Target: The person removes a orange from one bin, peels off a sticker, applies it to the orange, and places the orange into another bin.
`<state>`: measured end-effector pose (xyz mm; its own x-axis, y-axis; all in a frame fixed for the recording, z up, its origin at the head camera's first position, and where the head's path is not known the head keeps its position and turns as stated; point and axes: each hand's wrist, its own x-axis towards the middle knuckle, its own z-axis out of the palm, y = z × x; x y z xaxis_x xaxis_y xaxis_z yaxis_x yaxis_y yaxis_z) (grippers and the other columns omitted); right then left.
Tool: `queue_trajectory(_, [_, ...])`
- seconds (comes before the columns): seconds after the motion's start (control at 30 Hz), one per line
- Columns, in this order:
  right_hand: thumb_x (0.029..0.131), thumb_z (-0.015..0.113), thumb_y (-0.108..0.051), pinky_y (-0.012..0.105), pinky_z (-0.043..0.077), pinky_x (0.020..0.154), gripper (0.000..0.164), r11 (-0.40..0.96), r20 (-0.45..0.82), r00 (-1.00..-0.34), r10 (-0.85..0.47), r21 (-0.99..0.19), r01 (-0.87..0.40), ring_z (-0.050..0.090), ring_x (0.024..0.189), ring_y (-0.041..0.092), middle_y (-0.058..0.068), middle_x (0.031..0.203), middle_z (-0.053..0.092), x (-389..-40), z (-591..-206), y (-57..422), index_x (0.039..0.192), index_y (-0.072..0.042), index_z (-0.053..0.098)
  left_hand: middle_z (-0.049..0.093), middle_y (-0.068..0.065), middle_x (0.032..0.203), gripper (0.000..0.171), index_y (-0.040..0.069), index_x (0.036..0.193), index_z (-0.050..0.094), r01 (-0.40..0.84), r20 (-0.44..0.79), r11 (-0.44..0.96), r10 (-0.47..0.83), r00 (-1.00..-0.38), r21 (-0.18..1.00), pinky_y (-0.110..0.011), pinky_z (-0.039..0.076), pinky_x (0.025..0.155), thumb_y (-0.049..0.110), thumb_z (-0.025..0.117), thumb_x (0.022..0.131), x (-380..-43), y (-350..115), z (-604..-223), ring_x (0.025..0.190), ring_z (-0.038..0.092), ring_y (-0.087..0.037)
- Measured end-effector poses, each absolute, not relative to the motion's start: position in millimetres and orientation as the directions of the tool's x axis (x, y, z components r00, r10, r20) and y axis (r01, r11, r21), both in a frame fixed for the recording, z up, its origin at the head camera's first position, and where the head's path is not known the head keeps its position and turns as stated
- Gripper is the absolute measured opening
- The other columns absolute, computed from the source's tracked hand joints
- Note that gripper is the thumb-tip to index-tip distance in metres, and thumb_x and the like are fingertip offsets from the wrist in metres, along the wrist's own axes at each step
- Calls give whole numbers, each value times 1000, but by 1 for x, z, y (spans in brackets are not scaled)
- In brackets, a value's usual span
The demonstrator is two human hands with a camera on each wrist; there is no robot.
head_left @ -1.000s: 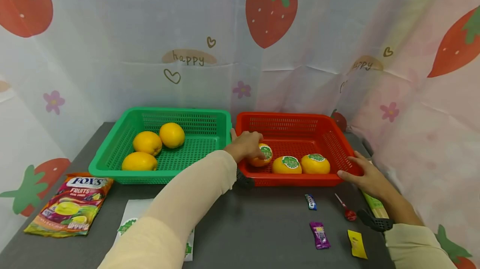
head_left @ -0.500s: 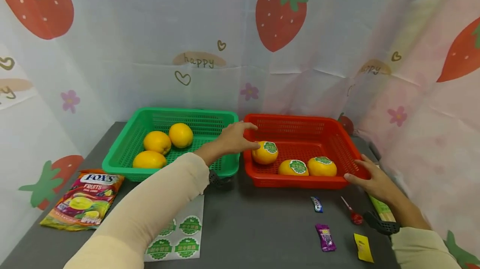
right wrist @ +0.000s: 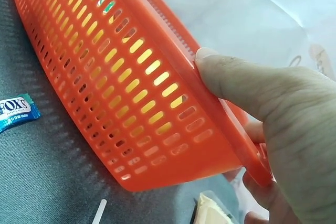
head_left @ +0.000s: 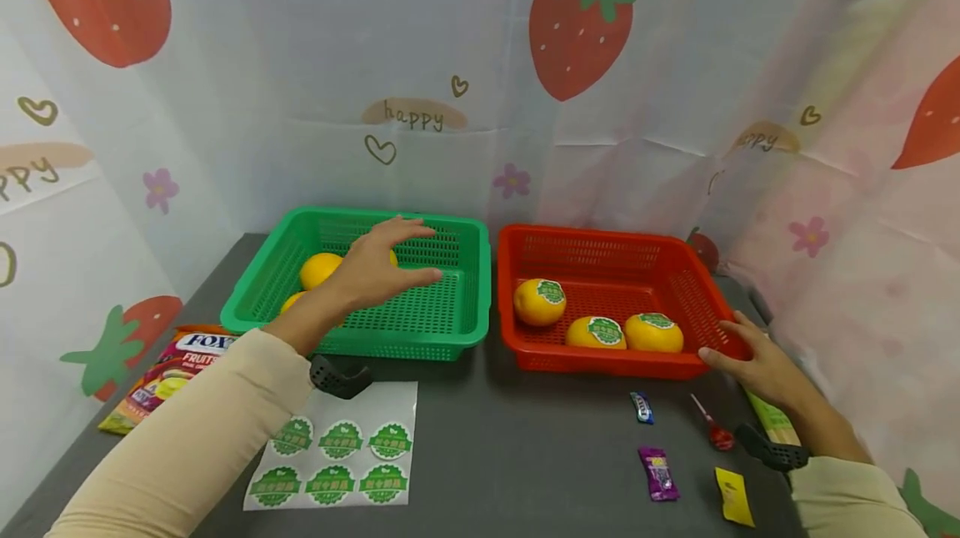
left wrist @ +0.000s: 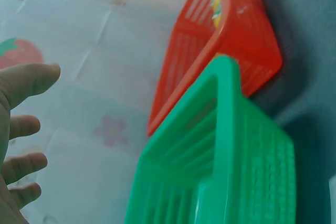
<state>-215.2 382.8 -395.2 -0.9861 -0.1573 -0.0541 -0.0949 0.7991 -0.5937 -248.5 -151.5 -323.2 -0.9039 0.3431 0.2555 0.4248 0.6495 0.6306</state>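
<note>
My left hand [head_left: 375, 267] hovers above the green basket [head_left: 405, 346], fingers spread and holding nothing. Behind it, the oranges [head_left: 318, 269] in that basket are partly hidden. At the right, my right hand [head_left: 768, 367] grips the near right corner of the red basket [head_left: 615, 361]. In the right wrist view, the thumb [right wrist: 231, 77] lies on the basket's rim and other fingers reach round its edge. Three oranges sit along the red basket's left and front, among them the leftmost orange [head_left: 531, 304]; each bears a round green-and-white sticker [head_left: 551, 292].
A sheet of green round stickers [head_left: 330, 442] lies on the grey table in front. The Fox's candy bag [head_left: 176, 371] is partly behind my left sleeve. At right lie a blue candy [head_left: 642, 407], a purple candy [head_left: 658, 474], a lollipop [head_left: 720, 436] and a yellow packet [head_left: 734, 496].
My left hand has let go of the leftmost orange in the red basket and moved left over the green basket. The right hand stays on the red basket's corner. The view has shifted slightly left.
</note>
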Motion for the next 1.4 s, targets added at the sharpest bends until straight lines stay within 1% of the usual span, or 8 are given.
queue_trajectory(0.33, [92,61,-44,74,24,93,85,795,-50,-986,-162,-598,-100,12,131,60,34,153,3,-216,-395,385,143,15,28,39,-13,149,58,6,133,58,436,382,684,242,-892,585,-74,9,98,33,74,85,-228,-213,-346,143,14,-32])
queue_trajectory(0.5, [91,62,-42,73,26,93,85,788,-48,-985,-167,-607,-104,13,130,61,35,152,3,-215,-395,383,142,16,27,35,-16,150,57,2,133,57,394,383,669,172,-907,631,-75,3,98,32,73,87,-215,-243,-360,144,9,-34])
queue_trajectory(0.67, [91,62,-44,73,28,93,86,793,-59,-985,-161,-602,-93,13,129,61,35,152,3,-215,-394,382,143,16,27,33,-17,151,59,2,135,55,319,358,702,97,-929,636,-76,-3,97,36,69,89,-203,-272,-374,143,7,-36])
queue_trajectory(0.83, [91,61,-47,73,28,91,88,809,-80,-986,-147,-583,-73,13,129,61,35,152,2,-214,-393,382,143,15,27,29,-19,153,61,1,138,51,247,307,722,51,-950,646,-76,0,96,38,65,91,-198,-295,-389,143,5,-39])
queue_trajectory(0.97, [90,61,-48,73,29,90,88,830,-74,-989,-130,-554,-68,17,128,62,35,151,7,-213,-389,381,143,14,27,28,-22,152,62,-2,137,51,219,271,742,52,-961,634,-77,6,95,39,64,93,-199,-310,-407,141,6,-44])
queue_trajectory(1.1, [89,62,-49,73,31,89,89,836,-29,-993,-113,-543,-79,22,127,61,34,152,11,-213,-375,374,145,11,27,25,-21,153,64,-5,136,50,200,240,753,57,-969,628,-78,6,94,41,61,94,-200,-320,-423,140,6,-47])
queue_trajectory(1.23, [88,64,-49,76,27,87,89,827,40,-991,-126,-547,-127,21,129,60,30,154,10,-214,-353,358,148,5,27,19,-19,156,67,-8,137,47,187,242,750,38,-970,634,-77,7,95,42,60,94,-201,-322,-428,141,3,-45])
queue_trajectory(1.4, [88,66,-46,78,20,90,85,806,124,-977,-175,-552,-215,16,135,54,24,156,13,-214,-328,329,150,-1,29,15,-18,157,71,-10,137,45,163,259,750,-12,-966,641,-76,10,96,43,62,93,-200,-322,-433,141,4,-45])
